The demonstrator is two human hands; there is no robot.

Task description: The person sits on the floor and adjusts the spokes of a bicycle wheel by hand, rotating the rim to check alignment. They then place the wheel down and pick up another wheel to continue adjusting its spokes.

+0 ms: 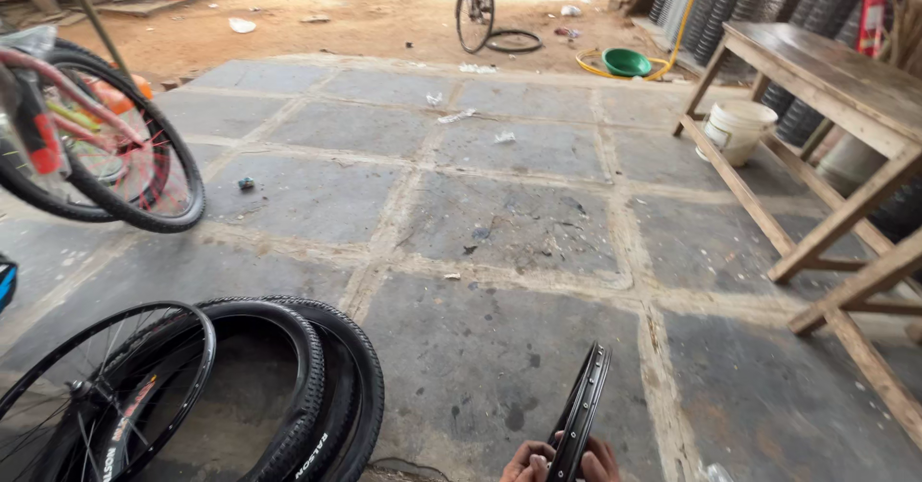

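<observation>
Both hands are gripping a black bicycle rim (pixel 583 410) at the bottom edge of the view, and it is standing edge-on, tilting slightly right over the stone floor (pixel 499 223). The left hand (pixel 527 463) is curling its fingers against the rim's left side, while the right hand (pixel 602 461) is pressing against its right side. Two black tyres (pixel 322 386) and a spoked wheel (pixel 106 396) are lying to the left. A wooden tabletop (pixel 826 69) is standing at right, a white bucket (pixel 737 129) beneath it.
</observation>
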